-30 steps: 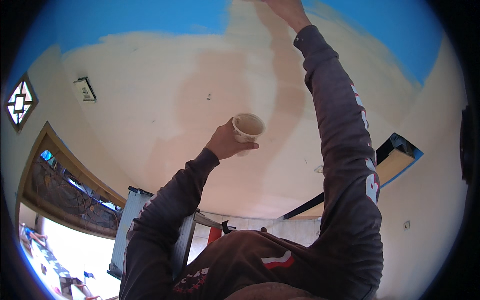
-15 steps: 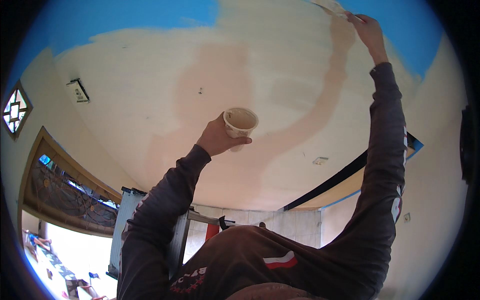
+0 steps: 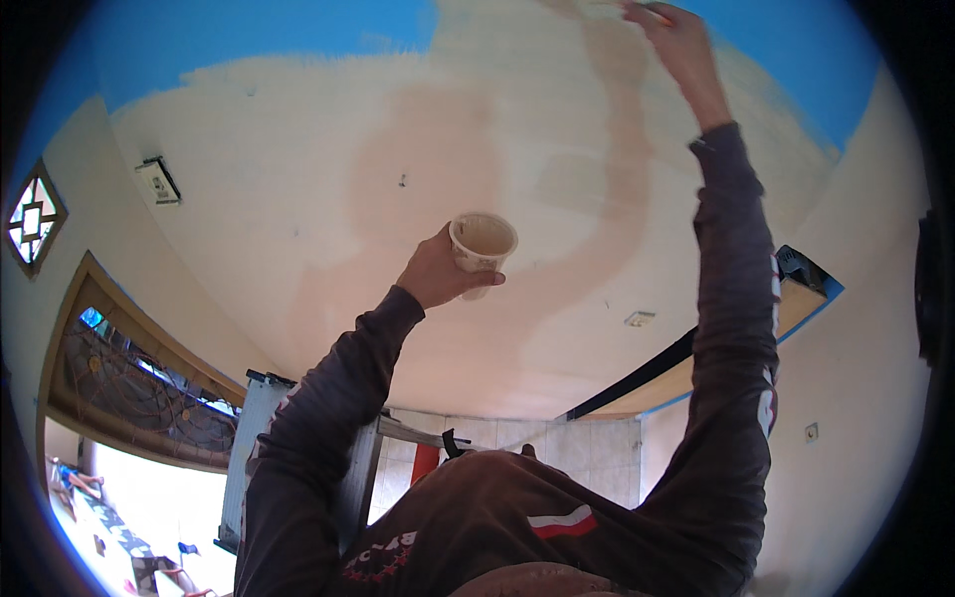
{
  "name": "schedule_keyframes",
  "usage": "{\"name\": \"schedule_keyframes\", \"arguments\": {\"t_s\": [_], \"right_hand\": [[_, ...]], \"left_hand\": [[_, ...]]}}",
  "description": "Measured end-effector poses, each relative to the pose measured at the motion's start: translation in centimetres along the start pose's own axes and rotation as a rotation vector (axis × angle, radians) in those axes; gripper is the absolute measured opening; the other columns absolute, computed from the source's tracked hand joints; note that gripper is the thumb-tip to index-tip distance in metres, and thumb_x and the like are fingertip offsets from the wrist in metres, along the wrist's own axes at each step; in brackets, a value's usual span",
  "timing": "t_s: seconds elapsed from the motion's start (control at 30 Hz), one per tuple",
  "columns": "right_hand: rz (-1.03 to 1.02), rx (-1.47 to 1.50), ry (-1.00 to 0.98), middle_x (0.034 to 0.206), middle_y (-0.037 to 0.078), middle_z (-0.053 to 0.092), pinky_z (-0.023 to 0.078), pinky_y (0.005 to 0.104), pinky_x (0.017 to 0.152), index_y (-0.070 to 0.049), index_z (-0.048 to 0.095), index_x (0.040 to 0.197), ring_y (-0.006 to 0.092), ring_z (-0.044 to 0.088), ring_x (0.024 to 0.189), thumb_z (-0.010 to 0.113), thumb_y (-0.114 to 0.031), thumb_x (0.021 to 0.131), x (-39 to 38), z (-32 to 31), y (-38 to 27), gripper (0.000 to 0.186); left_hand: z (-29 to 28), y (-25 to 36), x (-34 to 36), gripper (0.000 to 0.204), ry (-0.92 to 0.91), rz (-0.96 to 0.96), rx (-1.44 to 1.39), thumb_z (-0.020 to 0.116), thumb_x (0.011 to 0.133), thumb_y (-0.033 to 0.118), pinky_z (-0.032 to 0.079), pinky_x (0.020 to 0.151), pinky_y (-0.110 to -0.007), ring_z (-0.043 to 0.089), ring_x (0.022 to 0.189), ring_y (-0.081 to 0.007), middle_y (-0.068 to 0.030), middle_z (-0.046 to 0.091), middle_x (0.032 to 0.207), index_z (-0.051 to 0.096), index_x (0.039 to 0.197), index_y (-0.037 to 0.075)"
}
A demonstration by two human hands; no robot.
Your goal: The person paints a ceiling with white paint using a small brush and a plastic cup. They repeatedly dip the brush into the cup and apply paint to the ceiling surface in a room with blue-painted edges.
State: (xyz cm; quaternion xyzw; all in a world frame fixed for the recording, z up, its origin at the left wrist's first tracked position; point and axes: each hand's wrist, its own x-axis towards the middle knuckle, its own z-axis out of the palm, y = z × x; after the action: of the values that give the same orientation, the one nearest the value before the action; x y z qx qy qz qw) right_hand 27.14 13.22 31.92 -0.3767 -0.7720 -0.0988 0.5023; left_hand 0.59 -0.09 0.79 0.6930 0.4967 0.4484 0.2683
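Observation:
My left hand is raised in front of me and grips a small cream cup with pale paint inside. My right hand reaches up to the top edge of the view and holds a paintbrush, mostly cut off, against the cream surface. Pinkish damp strokes run across that surface under the brush. Blue paint covers the area above the cream patch. Dark long sleeves cover both my arms.
A small box fixture is mounted on the left. A diamond-shaped window and a large arched window with a grille are at the far left. A grey door, a tiled wall and a blue-edged beam lie below.
My right hand swept the brush from top centre to the right, then came back slightly left. My left hand kept the cup in nearly the same place.

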Motion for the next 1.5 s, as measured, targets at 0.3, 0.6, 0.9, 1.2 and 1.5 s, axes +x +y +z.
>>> {"name": "schedule_keyframes", "arguments": {"t_s": [0.3, 0.6, 0.9, 1.2, 1.5], "right_hand": [[-0.241, 0.122, 0.134, 0.09, 0.028, 0.07, 0.053, 0.048, 0.082, 0.006, 0.074, 0.089, 0.0443, 0.067, 0.089, 0.068, -0.04, 0.086, 4.1, 15.2, -7.3, 0.046], [-0.107, 0.058, 0.14, 0.084, 0.028, 0.07, 0.054, 0.0467, 0.076, 0.006, 0.074, 0.084, 0.0421, 0.068, 0.081, 0.069, -0.036, 0.085, 3.5, 10.3, -5.0, 0.043], [0.028, -0.373, 0.09, 0.084, 0.013, 0.073, 0.052, 0.0371, 0.076, -0.007, 0.077, 0.099, 0.0268, 0.069, 0.079, 0.065, -0.058, 0.087, 2.1, -4.5, 9.2, 0.053], [0.291, -0.584, 0.165, 0.097, 0.019, 0.074, 0.053, 0.0446, 0.085, -0.008, 0.076, 0.105, 0.0395, 0.069, 0.096, 0.062, -0.06, 0.086, -3.9, -18.9, 20.1, 0.057], [0.336, -0.606, 0.312, 0.095, 0.016, 0.075, 0.053, 0.0406, 0.083, -0.009, 0.078, 0.101, 0.0339, 0.071, 0.092, 0.062, -0.057, 0.088, -7.0, -21.4, 20.0, 0.052]], "left_hand": [[-0.2, 0.9, 0.0, 0.084, -0.012, -0.011, 0.042, 0.09, 0.068, 0.043, 0.054, 0.097, -0.04, 0.067, 0.113, -0.0277, -0.0122, 0.068, 0.122, 0.052, 0.133, 0.004], [0.0, 0.4, 0.0, 0.084, -0.022, -0.002, 0.012, 0.09, 0.068, 0.043, 0.054, 0.097, -0.04, 0.067, 0.113, -0.0274, -0.0134, 0.068, 0.121, 0.053, 0.132, 0.002], [0.2, 0.5, 0.0, 0.083, -0.023, -0.029, 0.023, 0.09, 0.069, 0.042, 0.055, 0.096, -0.04, 0.068, 0.111, -0.0272, -0.013, 0.069, 0.119, 0.054, 0.132, 0.002], [0.3, 0.1, 0.3, 0.082, -0.024, -0.057, 0.003, 0.091, 0.069, 0.04, 0.055, 0.095, -0.038, 0.068, 0.111, -0.0259, -0.0138, 0.069, 0.119, 0.054, 0.13, -0.001], [-0.1, 1.3, -0.2, 0.08, -0.045, -0.044, -0.036, 0.091, 0.069, 0.039, 0.055, 0.095, -0.038, 0.068, 0.111, -0.0252, -0.0128, 0.069, 0.12, 0.055, 0.13, 0.0]]}}
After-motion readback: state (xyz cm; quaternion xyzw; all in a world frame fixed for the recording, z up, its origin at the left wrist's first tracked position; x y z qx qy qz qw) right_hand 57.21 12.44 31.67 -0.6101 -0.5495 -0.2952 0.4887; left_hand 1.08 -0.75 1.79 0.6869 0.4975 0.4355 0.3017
